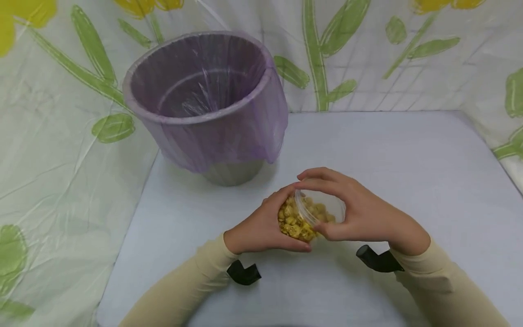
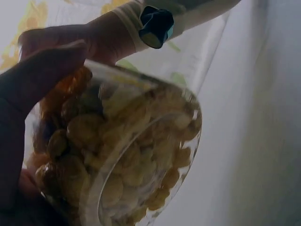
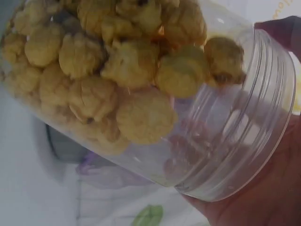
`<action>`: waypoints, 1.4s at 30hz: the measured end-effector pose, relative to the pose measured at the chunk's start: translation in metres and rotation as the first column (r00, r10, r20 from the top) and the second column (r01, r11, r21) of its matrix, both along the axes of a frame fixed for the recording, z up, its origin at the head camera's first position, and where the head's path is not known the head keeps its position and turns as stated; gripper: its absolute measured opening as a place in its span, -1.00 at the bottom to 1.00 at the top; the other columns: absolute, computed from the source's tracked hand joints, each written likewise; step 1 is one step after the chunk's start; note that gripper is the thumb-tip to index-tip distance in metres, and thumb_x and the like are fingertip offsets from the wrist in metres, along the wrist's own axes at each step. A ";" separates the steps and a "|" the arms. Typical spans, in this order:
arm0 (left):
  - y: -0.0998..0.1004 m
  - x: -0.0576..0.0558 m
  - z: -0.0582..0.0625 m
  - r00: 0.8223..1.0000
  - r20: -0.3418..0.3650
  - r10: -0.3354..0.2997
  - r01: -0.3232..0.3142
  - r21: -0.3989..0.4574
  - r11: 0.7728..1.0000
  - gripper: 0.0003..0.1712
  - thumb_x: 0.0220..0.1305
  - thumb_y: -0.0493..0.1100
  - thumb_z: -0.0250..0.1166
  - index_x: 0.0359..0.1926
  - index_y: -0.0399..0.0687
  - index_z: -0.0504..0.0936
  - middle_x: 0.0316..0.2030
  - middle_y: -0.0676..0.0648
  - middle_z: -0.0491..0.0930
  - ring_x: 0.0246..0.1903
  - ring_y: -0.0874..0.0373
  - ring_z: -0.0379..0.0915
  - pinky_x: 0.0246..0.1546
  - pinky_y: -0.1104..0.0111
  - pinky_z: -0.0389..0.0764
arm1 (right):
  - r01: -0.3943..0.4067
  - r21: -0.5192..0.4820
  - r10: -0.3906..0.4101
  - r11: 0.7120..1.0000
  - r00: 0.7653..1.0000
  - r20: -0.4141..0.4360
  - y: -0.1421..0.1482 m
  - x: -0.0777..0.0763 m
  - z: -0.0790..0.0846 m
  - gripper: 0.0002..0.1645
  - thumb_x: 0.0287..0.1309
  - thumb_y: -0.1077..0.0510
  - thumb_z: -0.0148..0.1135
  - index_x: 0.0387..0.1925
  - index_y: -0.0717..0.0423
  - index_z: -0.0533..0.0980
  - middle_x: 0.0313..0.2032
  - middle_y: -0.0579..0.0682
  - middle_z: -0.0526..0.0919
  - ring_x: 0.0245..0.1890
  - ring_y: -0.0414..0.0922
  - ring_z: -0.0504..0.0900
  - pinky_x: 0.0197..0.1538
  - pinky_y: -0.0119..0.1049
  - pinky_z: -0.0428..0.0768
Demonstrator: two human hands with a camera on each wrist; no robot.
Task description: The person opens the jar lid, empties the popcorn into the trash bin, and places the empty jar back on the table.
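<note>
A clear plastic jar (image 1: 295, 222) of golden, caramel-coated popcorn lies tilted between both hands over the front middle of the table. Its body is gripped by my left hand (image 1: 267, 222), with fingers and thumb on opposite sides. My right hand (image 1: 359, 209) curls around the clear ridged mouth end, thumb below and fingers above. In the right wrist view, popcorn (image 3: 131, 70) fills the body, while the ridged end (image 3: 240, 132) rests in the right palm. The left wrist view shows the round jar base (image 2: 141, 165), with popcorn pressed against it.
A grey bin (image 1: 233, 175) lined with a thin purple bag (image 1: 245, 131) stands at the table's back left. The white table (image 1: 388, 159) meets a flower-printed plastic sheet (image 1: 367, 91) behind. Black pieces (image 1: 244, 273) sit at both wrists.
</note>
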State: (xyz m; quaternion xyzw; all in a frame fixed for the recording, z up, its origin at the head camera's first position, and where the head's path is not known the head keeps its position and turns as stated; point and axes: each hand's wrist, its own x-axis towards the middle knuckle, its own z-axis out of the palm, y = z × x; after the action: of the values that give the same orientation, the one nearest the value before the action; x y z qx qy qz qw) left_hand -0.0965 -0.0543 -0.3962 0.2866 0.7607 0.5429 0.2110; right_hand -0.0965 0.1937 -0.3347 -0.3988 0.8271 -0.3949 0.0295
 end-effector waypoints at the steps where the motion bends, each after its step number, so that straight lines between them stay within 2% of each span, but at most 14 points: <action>1: -0.001 -0.001 0.000 0.999 0.027 -0.022 0.022 0.011 1.000 0.27 -0.05 0.04 0.74 0.54 0.65 0.12 0.26 0.20 0.42 0.20 0.19 0.42 0.15 0.15 0.59 | -0.025 -0.012 0.025 1.000 1.000 -0.006 0.000 -0.001 -0.001 -0.08 -0.05 0.26 0.48 0.43 -0.12 0.49 0.40 -0.09 0.45 0.35 -0.10 0.49 0.24 0.04 0.57; 3: -0.003 -0.004 -0.002 0.995 0.067 -0.068 0.065 0.037 0.997 0.23 -0.04 -0.01 0.74 0.53 0.59 0.17 0.26 0.15 0.44 0.17 0.17 0.48 0.11 0.19 0.65 | -0.071 -0.035 0.071 0.997 0.997 -0.011 0.000 -0.002 -0.002 -0.05 -0.13 0.30 0.44 0.42 -0.09 0.51 0.41 -0.08 0.44 0.37 -0.10 0.47 0.24 -0.02 0.57; 7: -0.008 -0.009 -0.005 0.983 0.117 -0.142 0.136 0.056 0.989 0.15 -0.01 -0.07 0.71 0.51 0.46 0.23 0.24 0.10 0.48 0.15 0.15 0.51 0.14 0.22 0.63 | -0.171 -0.111 0.166 0.979 0.985 -0.052 -0.003 -0.003 -0.004 -0.01 -0.28 0.36 0.34 0.39 0.02 0.53 0.38 0.03 0.46 0.35 -0.03 0.48 0.22 -0.10 0.55; 11: -0.014 -0.015 -0.009 0.955 0.166 -0.244 0.226 0.123 0.966 0.13 0.04 -0.11 0.67 0.54 0.34 0.21 0.24 0.04 0.51 0.17 0.12 0.52 0.20 0.22 0.60 | -0.282 -0.196 0.260 0.939 0.957 -0.129 -0.007 -0.005 -0.006 0.05 -0.38 0.38 0.28 0.39 0.08 0.52 0.34 0.14 0.48 0.30 0.05 0.51 0.21 -0.14 0.55; 15: -0.018 -0.020 -0.013 0.889 0.260 -0.377 0.312 0.259 0.914 0.10 0.11 -0.14 0.63 0.56 0.15 0.18 0.26 -0.06 0.54 0.19 0.03 0.55 0.20 0.11 0.62 | -0.364 -0.264 0.314 0.893 0.925 -0.212 -0.012 -0.006 -0.007 0.09 -0.42 0.34 0.26 0.41 0.12 0.48 0.36 0.21 0.45 0.31 0.10 0.50 0.27 -0.07 0.54; 18: -0.021 -0.022 -0.015 0.854 0.299 -0.425 0.335 0.309 0.890 0.08 0.11 -0.08 0.62 0.55 0.03 0.19 0.24 -0.10 0.55 0.18 0.00 0.57 0.18 0.06 0.64 | -0.385 -0.294 0.315 0.875 0.913 -0.259 -0.012 -0.007 -0.006 0.10 -0.42 0.31 0.26 0.42 0.16 0.47 0.38 0.25 0.44 0.34 0.12 0.47 0.32 -0.03 0.51; 20: -0.022 -0.023 -0.015 0.857 0.301 -0.417 0.328 0.305 0.894 0.09 0.09 -0.03 0.63 0.54 0.00 0.20 0.23 -0.10 0.55 0.17 0.02 0.57 0.18 0.08 0.64 | -0.386 -0.302 0.310 0.872 0.912 -0.270 -0.010 -0.008 -0.004 0.10 -0.42 0.30 0.27 0.43 0.18 0.47 0.38 0.27 0.43 0.35 0.11 0.46 0.35 -0.03 0.50; 23: -0.024 -0.023 -0.015 0.873 0.293 -0.389 0.306 0.293 0.906 0.09 0.06 0.01 0.64 0.51 -0.02 0.23 0.22 -0.10 0.54 0.15 0.02 0.57 0.16 0.10 0.64 | -0.379 -0.296 0.303 0.877 0.913 -0.271 -0.008 -0.008 -0.002 0.10 -0.42 0.31 0.28 0.43 0.20 0.47 0.38 0.28 0.43 0.36 0.12 0.45 0.36 -0.06 0.49; 30: -0.026 -0.023 -0.016 0.877 0.308 -0.368 0.275 0.307 0.911 0.24 0.08 0.00 0.64 0.64 0.17 0.08 0.36 -0.12 0.44 0.28 -0.04 0.48 0.22 0.07 0.61 | -0.314 -0.266 0.235 0.911 0.928 -0.290 -0.002 -0.011 -0.005 0.08 -0.44 0.32 0.30 0.39 0.23 0.49 0.37 0.28 0.44 0.36 0.08 0.46 0.36 -0.17 0.48; 34: -0.027 -0.024 -0.016 0.884 0.311 -0.350 0.257 0.302 0.918 0.29 0.06 -0.01 0.65 0.67 0.26 0.03 0.43 -0.13 0.31 0.31 -0.06 0.46 0.23 0.09 0.61 | -0.264 -0.244 0.190 0.933 0.938 -0.289 0.003 -0.012 -0.008 0.02 -0.36 0.31 0.31 0.38 0.24 0.49 0.37 0.29 0.43 0.38 0.08 0.45 0.38 -0.20 0.44; 40: -0.027 -0.022 -0.013 0.917 0.261 -0.300 0.233 0.259 0.937 0.31 0.04 -0.14 0.65 0.66 0.42 0.02 0.53 -0.08 0.18 0.39 0.01 0.39 0.31 0.16 0.53 | -0.179 -0.234 0.116 0.956 0.959 -0.259 0.010 -0.010 -0.014 -0.02 -0.30 0.30 0.31 0.38 0.22 0.50 0.37 0.27 0.47 0.37 0.06 0.47 0.40 -0.25 0.41; 42: -0.026 -0.022 -0.012 0.924 0.252 -0.289 0.226 0.249 0.942 0.32 0.04 -0.21 0.64 0.65 0.45 0.02 0.54 -0.08 0.15 0.42 0.03 0.35 0.35 0.18 0.49 | -0.153 -0.234 0.093 0.960 0.964 -0.248 0.012 -0.009 -0.017 -0.03 -0.29 0.31 0.31 0.38 0.21 0.51 0.36 0.26 0.48 0.36 0.06 0.48 0.39 -0.27 0.41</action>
State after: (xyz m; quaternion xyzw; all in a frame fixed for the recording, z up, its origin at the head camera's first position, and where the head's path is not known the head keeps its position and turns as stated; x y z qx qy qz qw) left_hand -0.1182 -0.0807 -0.4082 0.3245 0.6146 0.6247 0.3559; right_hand -0.1055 0.2053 -0.3516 -0.4941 0.7417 -0.4436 -0.0945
